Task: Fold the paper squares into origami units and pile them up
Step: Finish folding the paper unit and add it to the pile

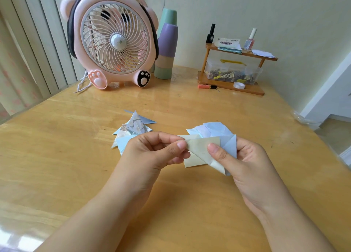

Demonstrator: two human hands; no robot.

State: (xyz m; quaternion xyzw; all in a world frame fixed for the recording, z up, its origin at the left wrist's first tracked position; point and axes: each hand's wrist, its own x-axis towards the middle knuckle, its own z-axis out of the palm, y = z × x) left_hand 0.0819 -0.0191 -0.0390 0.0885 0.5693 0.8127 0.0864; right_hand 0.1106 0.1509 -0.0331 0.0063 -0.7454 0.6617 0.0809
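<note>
Both hands hold a pale cream paper piece [199,153] partly folded into a triangle, a little above the wooden table [76,156]. My left hand [152,153] pinches its left edge between thumb and forefinger. My right hand [245,160] grips its right side, thumb on top, with a light blue folded flap [230,144] behind the thumb. A pile of folded units [133,130] in blue and marbled paper lies just beyond my left hand. A loose stack of pale blue and white paper squares [210,129] lies beyond my right hand.
A pink bear-shaped desk fan [114,40] stands at the back left with stacked cups [166,48] beside it. A small wooden shelf [233,86] at the back right holds bottles, sticky notes and a clear box. An orange marker [206,86] lies before it.
</note>
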